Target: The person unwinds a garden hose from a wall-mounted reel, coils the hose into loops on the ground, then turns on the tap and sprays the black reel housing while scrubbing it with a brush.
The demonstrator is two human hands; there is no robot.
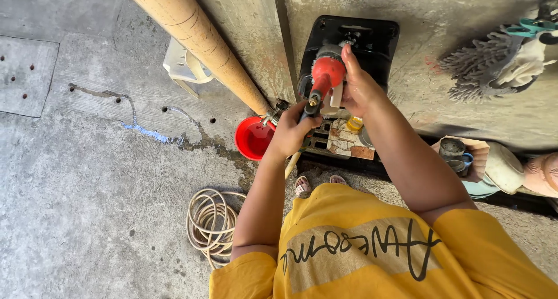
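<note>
My left hand (292,131) is closed around the black handle of a spray tool with a red head (326,72) and a small brass fitting at its near end. My right hand (358,88) wraps the right side of that red head and the whitish part below it, with the forefinger stretched up along it. The tool is held just in front of a black boxy machine (375,38) that stands against a concrete wall. My feet in sandals (303,185) show below the hands.
A red bucket (251,138) sits left of my left hand, under a thick wooden pole (195,34). A coiled beige hose (211,224) lies on the concrete floor. A grey mop head (482,66) hangs on the wall at right; a cardboard box of cans (459,152) stands below it.
</note>
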